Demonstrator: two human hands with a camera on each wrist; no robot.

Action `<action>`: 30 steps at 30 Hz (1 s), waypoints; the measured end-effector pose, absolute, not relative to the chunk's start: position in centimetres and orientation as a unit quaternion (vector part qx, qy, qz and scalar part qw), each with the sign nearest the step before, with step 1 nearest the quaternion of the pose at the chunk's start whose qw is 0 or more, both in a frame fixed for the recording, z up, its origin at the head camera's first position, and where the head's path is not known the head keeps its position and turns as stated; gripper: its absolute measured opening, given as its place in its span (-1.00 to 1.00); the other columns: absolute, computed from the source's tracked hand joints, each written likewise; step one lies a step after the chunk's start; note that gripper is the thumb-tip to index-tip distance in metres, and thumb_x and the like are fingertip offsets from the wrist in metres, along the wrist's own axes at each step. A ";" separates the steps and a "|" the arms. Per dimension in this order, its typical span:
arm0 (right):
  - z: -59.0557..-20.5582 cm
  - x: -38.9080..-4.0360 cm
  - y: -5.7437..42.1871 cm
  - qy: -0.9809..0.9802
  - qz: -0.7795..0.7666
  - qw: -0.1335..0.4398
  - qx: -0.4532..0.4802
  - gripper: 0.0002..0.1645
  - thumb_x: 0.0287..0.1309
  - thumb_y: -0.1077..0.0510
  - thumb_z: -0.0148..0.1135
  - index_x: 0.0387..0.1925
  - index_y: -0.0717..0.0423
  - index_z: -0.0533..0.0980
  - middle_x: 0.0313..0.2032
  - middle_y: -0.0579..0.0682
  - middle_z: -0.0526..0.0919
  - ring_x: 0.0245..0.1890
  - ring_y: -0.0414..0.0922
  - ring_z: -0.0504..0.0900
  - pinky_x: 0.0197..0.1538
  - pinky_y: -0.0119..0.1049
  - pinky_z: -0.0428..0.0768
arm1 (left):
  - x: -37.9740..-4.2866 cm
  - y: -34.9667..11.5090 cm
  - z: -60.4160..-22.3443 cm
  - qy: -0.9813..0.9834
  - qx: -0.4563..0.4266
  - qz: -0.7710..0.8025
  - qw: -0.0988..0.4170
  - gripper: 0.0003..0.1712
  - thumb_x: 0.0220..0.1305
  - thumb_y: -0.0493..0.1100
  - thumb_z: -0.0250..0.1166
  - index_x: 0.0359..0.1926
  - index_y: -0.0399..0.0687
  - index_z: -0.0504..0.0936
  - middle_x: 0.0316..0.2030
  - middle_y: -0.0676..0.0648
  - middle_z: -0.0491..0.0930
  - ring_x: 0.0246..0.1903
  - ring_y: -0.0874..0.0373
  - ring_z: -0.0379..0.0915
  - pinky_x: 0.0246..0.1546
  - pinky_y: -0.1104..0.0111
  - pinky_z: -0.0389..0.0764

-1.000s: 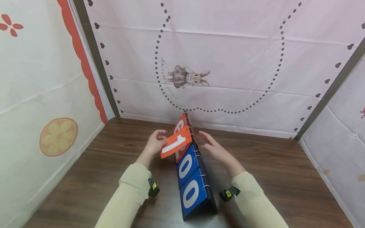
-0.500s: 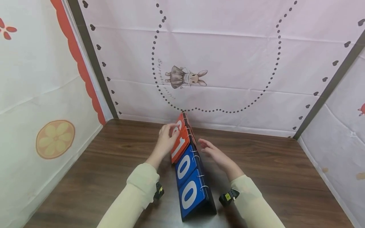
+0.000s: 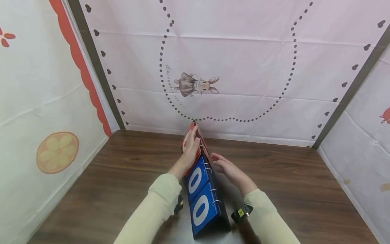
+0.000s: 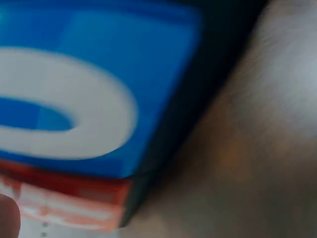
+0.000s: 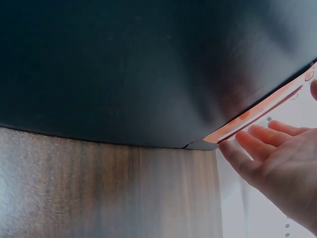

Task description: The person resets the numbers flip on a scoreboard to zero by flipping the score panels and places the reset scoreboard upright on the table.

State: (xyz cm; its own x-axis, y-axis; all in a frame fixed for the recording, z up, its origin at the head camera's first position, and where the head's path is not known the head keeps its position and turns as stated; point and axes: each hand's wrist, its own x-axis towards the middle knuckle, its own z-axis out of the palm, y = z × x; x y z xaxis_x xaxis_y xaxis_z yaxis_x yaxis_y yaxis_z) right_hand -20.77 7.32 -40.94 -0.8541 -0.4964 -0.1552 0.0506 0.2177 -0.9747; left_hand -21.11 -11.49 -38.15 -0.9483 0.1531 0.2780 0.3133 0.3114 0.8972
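Note:
A tabletop flip scoreboard point(image 3: 223, 217) stands like a tent, its ridge running away from me. Two blue cards point(image 3: 200, 208) with white zeros hang on the near part of its left side. Red cards point(image 3: 185, 142) hang at the far end, mostly hidden behind my left hand point(image 3: 189, 154). That hand lies with extended fingers along the red cards, fingertips close to the ridge. A fingertip point(image 4: 7, 218) of it shows beside the red card in the left wrist view. Right of the board, my right hand point(image 5: 285, 171) has loosely bent fingers near the red cards point(image 5: 257, 114) on that side.
The scoreboard stands on a dark brown wooden table point(image 3: 283, 189). A pale pink cloth wall point(image 3: 243, 67) with a rabbit print rises close behind its far end. Cloth walls also border the table at left and right. A small black camera point(image 3: 242, 212) sits on my right wrist.
The lifted red card with a white 1 has been laid down against the board's left side. My left hand let it go and moved up to the ridge. My right hand has barely moved.

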 end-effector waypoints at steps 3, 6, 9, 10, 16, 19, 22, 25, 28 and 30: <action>-41.1 -20.7 7.4 0.738 -0.616 0.230 -0.152 -0.36 0.35 0.01 -0.17 0.37 0.19 0.08 0.32 0.12 0.20 0.30 0.10 0.15 0.26 0.09 0.19 | -20.8 -11.3 -39.7 -0.785 -0.122 -0.604 0.053 -0.35 0.40 0.18 -0.40 0.43 0.30 -0.36 0.42 -0.02 -0.43 0.35 -0.16 -0.34 0.17 -0.30 -0.15; -41.3 -20.7 7.5 0.725 -0.629 0.236 -0.152 -0.36 0.35 0.00 -0.17 0.36 0.18 0.09 0.30 0.11 0.22 0.29 0.10 0.16 0.25 0.10 0.18 | -20.6 -11.1 -40.6 -0.792 -0.109 -0.599 0.053 -0.33 0.38 0.25 -0.39 0.41 0.41 -0.41 0.42 0.11 -0.48 0.36 -0.13 -0.33 0.17 -0.30 -0.13; -41.5 -20.8 7.4 0.717 -0.641 0.231 -0.146 -0.36 0.34 -0.02 -0.14 0.35 0.18 0.12 0.28 0.12 0.25 0.28 0.11 0.18 0.25 0.13 0.17 | -20.5 -10.9 -40.9 -0.801 -0.108 -0.585 0.066 -0.31 0.38 0.25 -0.35 0.41 0.40 -0.43 0.41 0.18 -0.49 0.37 -0.08 -0.35 0.17 -0.29 -0.12; -41.5 -20.7 7.4 0.719 -0.641 0.229 -0.140 -0.36 0.33 -0.04 -0.13 0.35 0.16 0.13 0.28 0.10 0.26 0.27 0.10 0.19 0.24 0.13 0.18 | -20.5 -10.9 -40.8 -0.797 -0.108 -0.590 0.069 -0.31 0.40 0.21 -0.35 0.42 0.35 -0.42 0.42 0.15 -0.49 0.37 -0.08 -0.36 0.19 -0.28 -0.13; -41.9 -20.4 7.0 0.741 -0.624 0.224 -0.111 -0.33 0.32 -0.10 -0.10 0.35 0.12 0.15 0.29 0.08 0.25 0.27 0.12 0.20 0.23 0.13 0.21 | -20.1 -11.2 -39.4 -0.741 -0.089 -0.660 0.088 -0.32 0.40 0.03 -0.27 0.45 0.13 -0.28 0.42 0.01 -0.38 0.36 -0.05 -0.37 0.25 -0.15 -0.13; -42.0 -20.4 6.9 0.743 -0.621 0.228 -0.102 -0.34 0.33 -0.10 -0.12 0.34 0.14 0.16 0.30 0.11 0.23 0.29 0.15 0.17 0.24 0.14 0.18 | -21.1 -11.7 -38.8 -0.782 -0.127 -0.594 0.138 -0.39 0.39 -0.02 -0.16 0.41 0.07 -0.02 0.41 0.02 -0.18 0.37 0.02 -0.34 0.26 -0.15 -0.15; -42.2 -20.5 6.9 0.740 -0.623 0.233 -0.099 -0.35 0.34 -0.09 -0.15 0.34 0.16 0.16 0.30 0.13 0.23 0.30 0.16 0.14 0.24 0.16 0.17 | -21.5 -12.3 -36.8 -0.855 -0.176 -0.465 0.148 -0.47 0.36 -0.04 -0.02 0.31 -0.04 0.24 0.37 -0.06 0.06 0.38 0.03 -0.25 0.26 -0.15 -0.17; -42.3 -20.6 7.0 0.736 -0.626 0.237 -0.100 -0.33 0.34 -0.11 -0.16 0.34 0.17 0.14 0.30 0.14 0.24 0.30 0.16 0.14 0.23 0.17 0.17 | -21.7 -12.9 -35.6 -0.911 -0.186 -0.361 0.080 -0.35 0.27 0.22 0.05 0.29 0.05 0.31 0.37 -0.03 0.09 0.39 0.03 -0.22 0.26 -0.15 -0.14; -42.4 -20.5 7.1 0.731 -0.632 0.238 -0.099 -0.27 0.31 -0.21 -0.17 0.34 0.13 0.15 0.30 0.12 0.25 0.30 0.14 0.15 0.24 0.18 0.15 | -21.7 -13.2 -35.0 -0.935 -0.170 -0.311 -0.005 -0.13 0.09 0.41 0.11 0.35 0.14 0.23 0.42 0.04 -0.05 0.40 0.05 -0.29 0.24 -0.16 -0.05; -42.4 -20.5 7.2 0.725 -0.641 0.234 -0.098 -0.23 0.29 -0.27 -0.18 0.34 0.12 0.16 0.29 0.11 0.26 0.30 0.14 0.17 0.24 0.19 0.14 | -21.7 -13.3 -34.7 -0.937 -0.161 -0.309 -0.037 -0.03 0.00 0.45 0.16 0.38 0.18 0.16 0.43 0.07 -0.14 0.40 0.04 -0.33 0.21 -0.19 -0.01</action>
